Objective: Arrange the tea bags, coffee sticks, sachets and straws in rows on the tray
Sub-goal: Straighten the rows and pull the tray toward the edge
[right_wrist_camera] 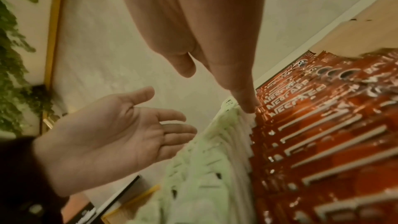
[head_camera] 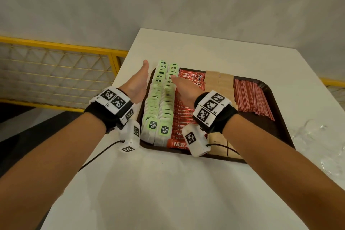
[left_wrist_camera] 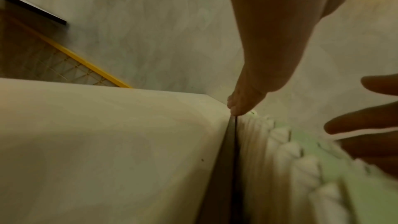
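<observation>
From where I stand this job looks nearly finished. The dark tray (head_camera: pixel 278 115) sits on the white surface (head_camera: pixel 168 192), and everything on it already lies in bands running from six o'clock to twelve. At the nine o'clock side are the tea bags (head_camera: pixel 160 102), two green-and-white rows packed upright. Just beside them, toward three o'clock, come the red coffee sticks (head_camera: pixel 183 115), then the brown paper sachets (head_camera: pixel 218 84), and at the three o'clock end the red straws (head_camera: pixel 250 95) in a loose bundle, a few fanning out toward the tray's edge.

Both hands are empty, with fingers straight and relaxed. The left hand (head_camera: pixel 139 84) stands on edge along the outer side of the tea bags, over the tray's nine o'clock rim, palm turned toward the rows. The right hand (head_camera: pixel 184 89) lies flat on the far side of the same rows, at the seam where tea bags meet coffee sticks; the right wrist view shows a fingertip (right_wrist_camera: pixel 247 106) touching down right at that seam.

I'd judge the sorting itself is done and only tidying remains: squaring the tea bags between the two palms, and perhaps gathering the straws into a neater line. Some crumpled clear plastic (head_camera: pixel 317 136) lies on the surface at three o'clock, off the tray.
</observation>
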